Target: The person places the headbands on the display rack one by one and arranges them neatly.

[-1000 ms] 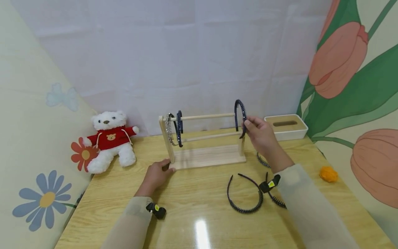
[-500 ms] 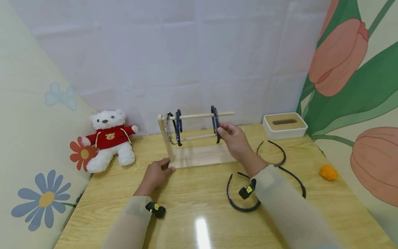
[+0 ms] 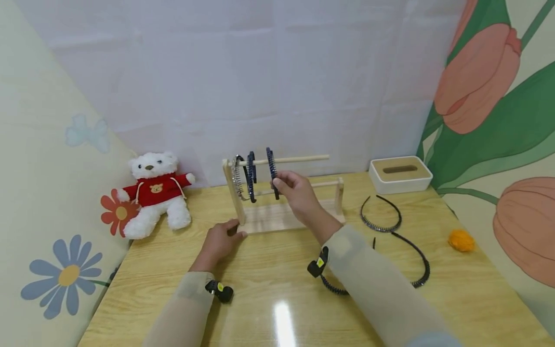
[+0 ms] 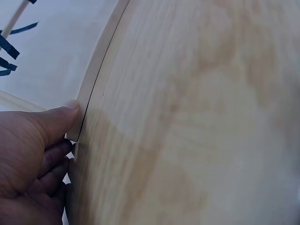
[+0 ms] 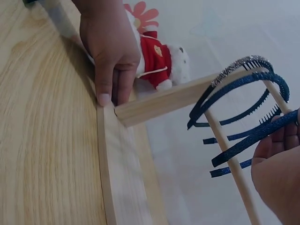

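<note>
Blue band held on the rack

The blue band (image 3: 271, 166) is pinched by its side in the right hand (image 3: 299, 193), with thumb and fingertips closed on it. It is hung with the top rod (image 3: 303, 159) under its arch. To the left of that hand, the dark band (image 3: 250, 177) and the silver band (image 3: 236, 178) are hung too. A corner of the rack (image 3: 269, 219) is gripped by the left hand (image 3: 218, 240), with the thumb laid on its edge and the fingers bent.

The blue band will probably be felt as light and springy. It looks stiff enough for its curve to be kept, but it could be snapped if its ends were pulled far apart. Little teeth are seen along it, and these may be caught on the top rod. It does not look slippery. It is best held as it is here, low on the side nearest the right hand, with a soft pinch. The rack looks light, so it could be dragged if it were let go.

Half a second ago, the blue band was held further right, near the middle of the top rod. Now only a small gap is left before the dark band. The end post (image 3: 340, 195), mostly hidden then, is seen to the right of the right hand. The left hand has been kept at its corner.
</note>
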Demonstrator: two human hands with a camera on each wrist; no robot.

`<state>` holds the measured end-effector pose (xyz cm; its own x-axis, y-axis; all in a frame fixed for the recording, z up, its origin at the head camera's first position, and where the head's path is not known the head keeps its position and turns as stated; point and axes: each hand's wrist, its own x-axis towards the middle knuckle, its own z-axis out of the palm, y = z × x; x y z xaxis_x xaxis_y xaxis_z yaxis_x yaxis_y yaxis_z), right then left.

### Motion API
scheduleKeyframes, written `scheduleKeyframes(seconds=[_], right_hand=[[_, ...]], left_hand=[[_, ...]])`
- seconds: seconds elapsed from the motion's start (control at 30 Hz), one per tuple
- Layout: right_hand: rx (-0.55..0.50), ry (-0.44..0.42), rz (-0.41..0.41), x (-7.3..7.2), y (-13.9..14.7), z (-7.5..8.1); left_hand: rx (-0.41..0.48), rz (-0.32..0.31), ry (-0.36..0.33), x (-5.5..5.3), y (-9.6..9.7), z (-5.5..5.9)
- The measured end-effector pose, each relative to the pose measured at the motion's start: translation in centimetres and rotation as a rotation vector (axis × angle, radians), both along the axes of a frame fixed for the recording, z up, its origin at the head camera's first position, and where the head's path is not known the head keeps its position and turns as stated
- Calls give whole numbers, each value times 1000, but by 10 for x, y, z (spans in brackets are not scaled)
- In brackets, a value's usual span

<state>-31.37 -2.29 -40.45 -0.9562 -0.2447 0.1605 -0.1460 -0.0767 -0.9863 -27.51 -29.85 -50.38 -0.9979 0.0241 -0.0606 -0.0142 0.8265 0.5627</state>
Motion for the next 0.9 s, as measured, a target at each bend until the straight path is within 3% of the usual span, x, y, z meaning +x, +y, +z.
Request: scheduleKeyframes(seconds=[0.9], right_hand=[[-63, -53, 37, 2, -20, -3]], left_hand=[[5, 7, 18, 0, 0, 0]])
